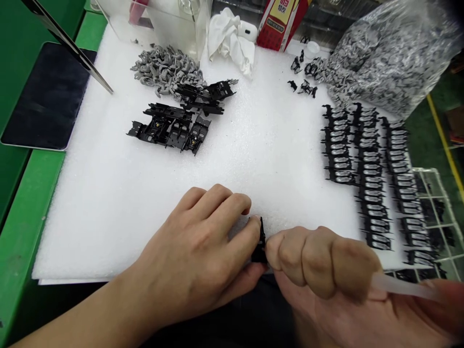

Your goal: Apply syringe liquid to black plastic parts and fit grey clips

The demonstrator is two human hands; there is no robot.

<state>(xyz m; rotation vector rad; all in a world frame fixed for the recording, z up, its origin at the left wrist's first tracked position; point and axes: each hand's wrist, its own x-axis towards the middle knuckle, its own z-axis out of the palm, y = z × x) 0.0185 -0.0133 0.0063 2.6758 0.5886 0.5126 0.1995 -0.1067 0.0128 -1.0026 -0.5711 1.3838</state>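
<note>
At the front of the white foam sheet, my left hand (203, 246) is closed, pinching a small black plastic part (259, 249) between thumb and index finger. Close against that part from the right comes my right hand (322, 266), its fingers wrapped round a tool with a translucent whitish shaft (402, 285). The tool's working end is hidden by my fingers, so its kind does not show. Farther back on the foam lies a cluster of black plastic parts (177, 133), with a heap of small grey clips (166, 67) behind it.
Rows of black parts with grey clips (373, 183) line the right side of the foam sheet (108, 203). A clear bag of grey pieces (395, 53) stands behind them. Tweezers (83, 58) and a dark tablet (47, 96) are at left; a white cloth (232, 41) and red box (277, 24) are behind.
</note>
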